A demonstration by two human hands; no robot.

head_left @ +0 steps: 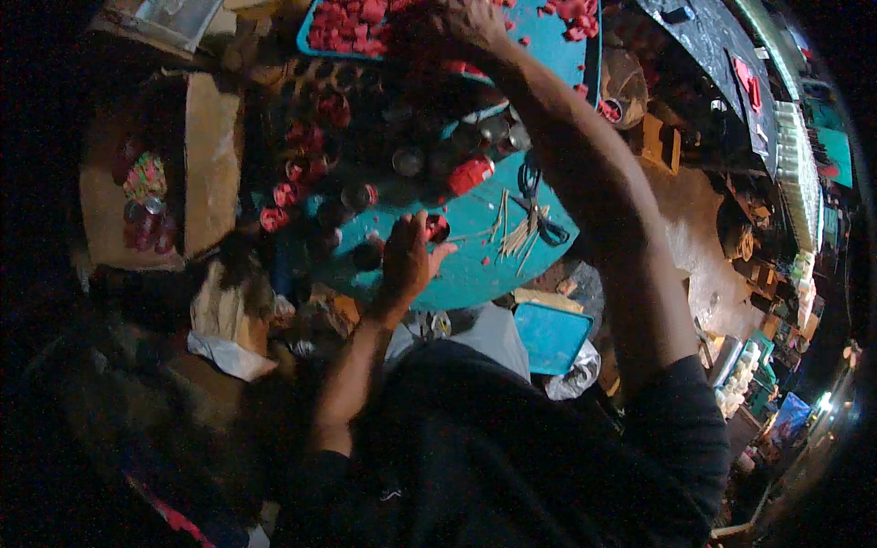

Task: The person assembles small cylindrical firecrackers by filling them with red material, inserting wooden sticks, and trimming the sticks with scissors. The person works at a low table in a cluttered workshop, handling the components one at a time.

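Observation:
My left hand [407, 258] is closed around a small round cup [438, 227] with red pieces in it, close to the near edge of the teal table [448, 279]. Stretched far forward, my right hand [468, 32] is over the blue tray [557, 57], among loose red chunks [352, 26]. Its fingertips are dark and partly lost among the chunks, so their grip does not show. A red cylinder [471, 173] lies beyond my left hand. To its right are thin pale sticks [523, 236] and a dark looped cord [552, 230].
Several red-filled cups [285, 194] stand in rows at the table's left. Clear glasses [407, 162] are near the middle. An open cardboard box [212, 169] with colourful contents is farther left. A small blue tray [552, 337] lies below the table edge.

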